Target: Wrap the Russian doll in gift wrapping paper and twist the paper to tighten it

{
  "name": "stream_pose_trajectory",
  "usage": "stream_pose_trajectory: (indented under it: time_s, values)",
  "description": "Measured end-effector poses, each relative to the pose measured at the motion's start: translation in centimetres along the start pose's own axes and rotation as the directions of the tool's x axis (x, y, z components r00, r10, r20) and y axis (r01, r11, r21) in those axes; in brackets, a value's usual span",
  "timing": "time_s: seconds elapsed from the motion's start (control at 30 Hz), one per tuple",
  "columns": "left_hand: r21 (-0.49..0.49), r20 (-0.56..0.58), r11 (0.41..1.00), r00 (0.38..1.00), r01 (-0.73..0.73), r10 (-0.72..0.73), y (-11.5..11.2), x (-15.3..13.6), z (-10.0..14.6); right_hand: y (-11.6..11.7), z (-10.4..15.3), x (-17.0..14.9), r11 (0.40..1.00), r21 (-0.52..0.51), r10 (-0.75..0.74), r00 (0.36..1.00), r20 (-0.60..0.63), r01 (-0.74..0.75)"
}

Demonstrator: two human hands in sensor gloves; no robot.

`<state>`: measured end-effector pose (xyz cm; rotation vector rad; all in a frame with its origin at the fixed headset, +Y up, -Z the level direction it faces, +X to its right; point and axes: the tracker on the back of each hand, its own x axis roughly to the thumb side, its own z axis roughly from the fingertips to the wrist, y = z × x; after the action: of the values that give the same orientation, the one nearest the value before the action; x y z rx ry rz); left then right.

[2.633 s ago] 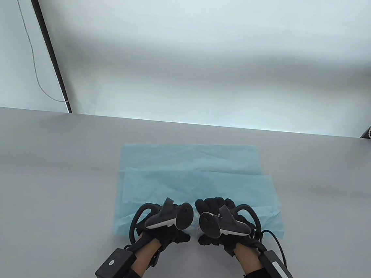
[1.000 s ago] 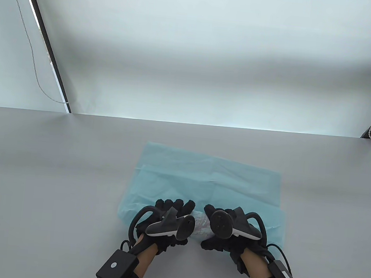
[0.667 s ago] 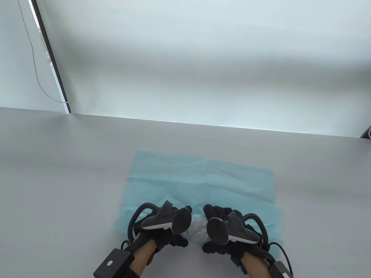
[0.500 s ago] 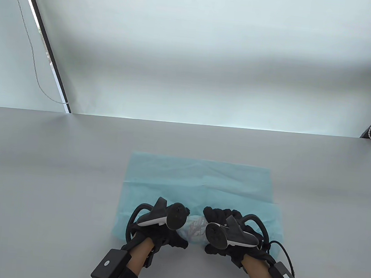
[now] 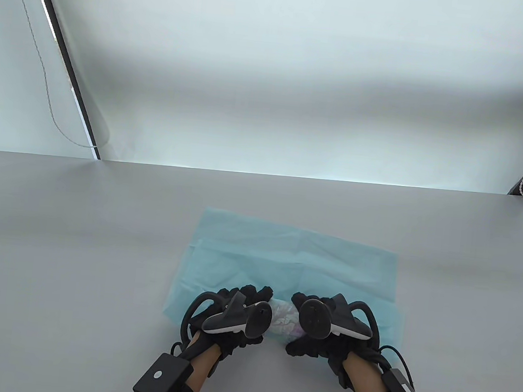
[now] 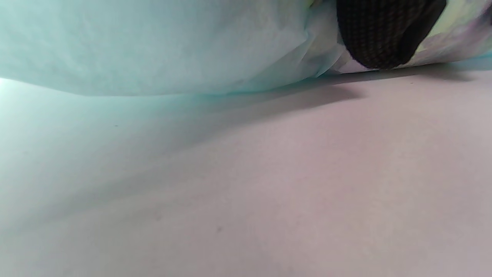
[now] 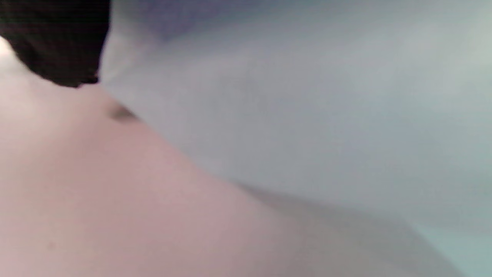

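Near edge of the counter (image 5: 54,231), centre: the Russian doll (image 5: 282,320) lay on its side between both hands, partly rolled into the near edge of the gift wrapping paper (image 5: 292,259). Left hand (image 5: 236,316) had its grip curled over the left end of the bundle, fingers over the top and thumb underneath; right hand (image 5: 323,326) mirrored it on the right end, fingers curled round paper and doll together. Likely reason for the two-ended hold: keeps the doll from slipping out sideways while the sheet gets rolled away from the person, and leaves loose paper at each end for the twist later. Paper was thin light-blue tissue, slightly see-through, creased, lying skewed on the counter with the far part flat and unrolled; a second layer or fold edge showed across the middle. Doll showed through the gap between the hands as a pale rounded shape with a pink and purple pattern, veiled by tissue. Left wrist view: one gloved fingertip (image 6: 388,34) pressed on the wrapped doll (image 6: 453,34), tissue (image 6: 153,46) bulging just off the counter (image 6: 269,184). Right wrist view was blurred; only a dark glove bit (image 7: 54,38) and pale paper could be made out. Judged early: rolling under way, twist not yet done.
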<state>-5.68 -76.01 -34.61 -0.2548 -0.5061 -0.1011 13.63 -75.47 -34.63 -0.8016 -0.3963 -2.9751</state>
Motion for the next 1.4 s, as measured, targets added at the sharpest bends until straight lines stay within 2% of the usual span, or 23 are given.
stream_pose_trajectory:
  time_s: [0.1,0.2,0.3,0.37,0.5,0.57,0.77,0.9,1.1,1.2,1.27,1.4]
  values:
    - [-0.028,0.011,1.000,1.000,-0.014,0.015,-0.1,-0.2,-0.1,0.0,0.4,0.8,0.989,-0.098,0.117,0.992,0.044,-0.112]
    - [-0.058,0.028,0.996,0.997,-0.068,0.069,0.1,-0.6,-0.1,-0.1,0.5,1.2,0.982,-0.069,0.179,0.983,0.035,-0.176]
    - [-0.118,0.023,0.978,0.984,-0.170,0.174,0.0,-1.1,-0.2,-0.2,0.6,1.3,0.971,-0.104,0.221,0.975,0.026,-0.217]
    - [-0.130,0.018,0.973,0.981,-0.190,0.194,-0.1,-1.4,-0.2,-0.1,0.7,1.3,0.967,-0.152,0.214,0.976,0.034,-0.206]
    - [-0.135,-0.012,0.973,0.982,-0.188,0.188,-0.2,-1.2,0.1,-0.1,0.7,1.2,0.970,-0.157,0.193,0.980,0.039,-0.184]
    - [-0.156,-0.046,0.979,0.991,-0.130,0.125,0.1,-0.9,0.3,-0.3,0.7,1.1,0.975,-0.158,0.166,0.985,0.038,-0.158]
    - [-0.123,0.008,0.991,0.998,-0.054,0.056,-0.1,0.0,0.2,-0.6,0.6,0.3,0.991,-0.124,0.051,0.999,0.013,-0.049]
    - [0.017,0.009,1.000,1.000,0.001,-0.001,0.1,0.0,0.3,-0.7,0.7,0.0,0.988,-0.150,0.030,1.000,0.009,-0.028]
    - [-0.015,0.040,0.997,0.996,-0.077,0.077,0.4,-0.8,0.4,-0.6,1.0,0.3,0.994,-0.070,0.083,0.996,0.018,-0.081]
    - [-0.042,0.038,0.988,0.988,-0.147,0.149,0.5,-1.2,0.3,-0.7,0.9,0.5,0.985,-0.071,0.158,0.988,0.001,-0.157]
    - [-0.057,0.041,0.980,0.980,-0.192,0.195,0.4,-1.4,0.2,-0.8,0.9,0.4,0.986,-0.066,0.153,0.988,0.000,-0.153]
    - [-0.051,0.047,0.981,0.981,-0.187,0.190,0.3,-1.4,0.3,-0.7,1.0,0.3,0.985,-0.098,0.143,0.990,0.010,-0.141]
